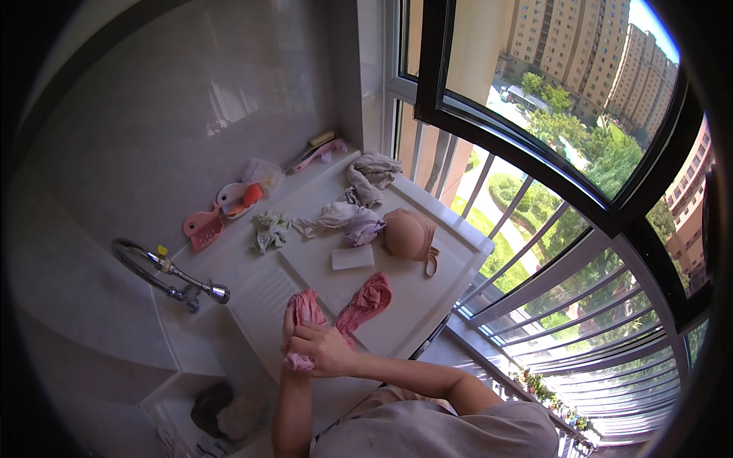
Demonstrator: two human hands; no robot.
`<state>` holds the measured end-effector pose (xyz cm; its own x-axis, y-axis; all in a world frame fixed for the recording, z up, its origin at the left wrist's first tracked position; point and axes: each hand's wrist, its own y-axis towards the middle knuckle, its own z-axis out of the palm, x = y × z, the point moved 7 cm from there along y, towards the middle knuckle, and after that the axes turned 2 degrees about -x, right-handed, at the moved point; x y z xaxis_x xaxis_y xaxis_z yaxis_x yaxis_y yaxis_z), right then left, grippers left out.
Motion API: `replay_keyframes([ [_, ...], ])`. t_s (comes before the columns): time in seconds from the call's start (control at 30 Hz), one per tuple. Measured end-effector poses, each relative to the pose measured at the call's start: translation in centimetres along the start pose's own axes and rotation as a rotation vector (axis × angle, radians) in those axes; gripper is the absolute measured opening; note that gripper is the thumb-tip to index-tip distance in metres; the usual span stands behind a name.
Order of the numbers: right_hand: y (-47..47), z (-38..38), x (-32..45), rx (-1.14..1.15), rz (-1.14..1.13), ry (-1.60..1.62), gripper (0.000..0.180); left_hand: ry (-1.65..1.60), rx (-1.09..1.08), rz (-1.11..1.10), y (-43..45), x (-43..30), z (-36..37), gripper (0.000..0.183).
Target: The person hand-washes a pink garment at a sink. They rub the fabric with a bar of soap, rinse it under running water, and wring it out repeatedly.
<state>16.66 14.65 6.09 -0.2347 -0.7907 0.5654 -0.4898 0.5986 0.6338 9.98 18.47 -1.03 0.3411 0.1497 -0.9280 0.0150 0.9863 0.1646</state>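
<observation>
My left hand (288, 327) and my right hand (322, 344) are together over the ribbed washboard part (266, 289) of a white laundry counter (412, 326). Both grip a bunched wet-looking pink cloth (305, 306), whose ends stick out above and below the fingers. Just right of the hands lies a crumpled darker pink cloth (372, 297), its lower end partly hidden behind my right hand; whether the two are one piece I cannot tell. A white soap bar or block (352, 258) sits beyond it, beside a beige bra (409, 235).
Crumpled whitish and lilac garments (363, 226), a grey cloth (372, 174) and a pale green cloth (272, 231) lie further back. Whale-shaped soap dishes (203, 229) and brushes (315, 154) line the wall. A chrome faucet (217, 293) stands left, above the basin. An opened window (527, 151) is at right.
</observation>
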Motion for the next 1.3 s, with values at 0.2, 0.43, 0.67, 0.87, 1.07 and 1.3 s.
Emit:
replay_keyframes([
  [0.2,1.3,-7.9,-9.5,-0.207,0.253,-0.025,0.031,-0.606,-0.214,-0.440,-2.3,-1.0,-1.9,0.037],
  [0.43,-0.9,-5.6,-12.4,-0.489,0.590,0.732,0.023,-0.779,-0.021,-0.408,-1.3,-3.5,-1.4,0.044],
  [0.67,-1.3,1.8,0.6,-0.130,-0.174,-0.052,0.030,-0.190,-0.429,-0.142,-0.3,3.5,-5.8,0.021],
  [0.87,1.3,-3.2,-6.0,-0.437,0.204,-0.223,0.027,-0.510,-0.444,-0.466,-0.5,2.7,-0.5,0.027],
  [1.07,1.3,-1.5,-2.9,-0.267,-0.030,-0.216,0.025,-0.685,-0.081,-0.319,-0.2,6.9,-3.3,0.025],
  [1.3,0.9,-2.3,-0.2,-0.336,-0.030,-0.136,0.018,0.318,-0.292,-0.165,-0.4,6.4,-6.2,0.033],
])
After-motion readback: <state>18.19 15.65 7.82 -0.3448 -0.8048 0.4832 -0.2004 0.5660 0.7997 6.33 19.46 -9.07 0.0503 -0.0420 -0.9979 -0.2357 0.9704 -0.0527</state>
